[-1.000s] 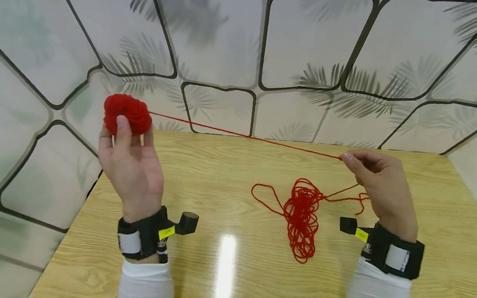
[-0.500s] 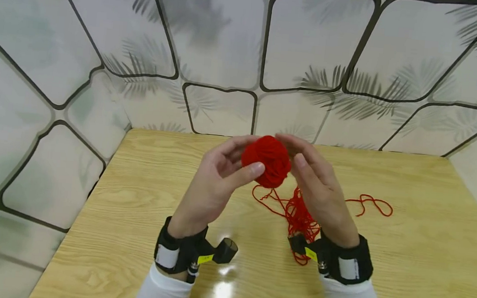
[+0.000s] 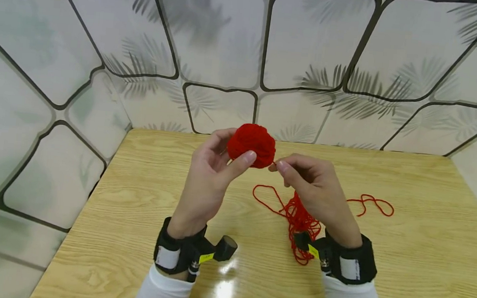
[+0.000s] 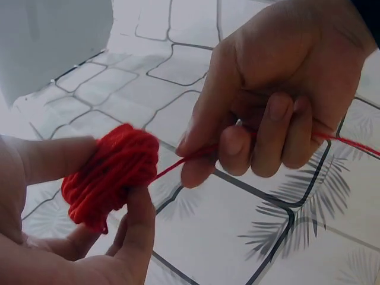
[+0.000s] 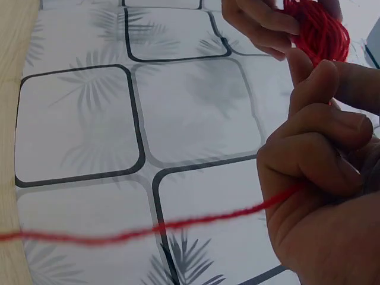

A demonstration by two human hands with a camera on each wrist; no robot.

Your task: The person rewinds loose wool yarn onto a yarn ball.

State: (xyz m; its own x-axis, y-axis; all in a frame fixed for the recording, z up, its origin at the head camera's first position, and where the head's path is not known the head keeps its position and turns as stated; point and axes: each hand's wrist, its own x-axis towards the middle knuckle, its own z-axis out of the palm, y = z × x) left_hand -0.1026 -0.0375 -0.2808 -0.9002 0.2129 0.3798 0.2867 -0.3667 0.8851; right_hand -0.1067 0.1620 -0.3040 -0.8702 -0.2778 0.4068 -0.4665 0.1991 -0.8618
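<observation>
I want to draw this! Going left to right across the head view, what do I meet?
Left grip → ball → right grip → yarn loop.

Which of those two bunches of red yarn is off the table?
The compact wound ball, held up in the left hand; the other is a loose tangle lying on the table.

head: bright, table glare (image 3: pixel 223 295) | wrists: dimmer | right wrist: yarn (image 5: pixel 89 240) blurred
</observation>
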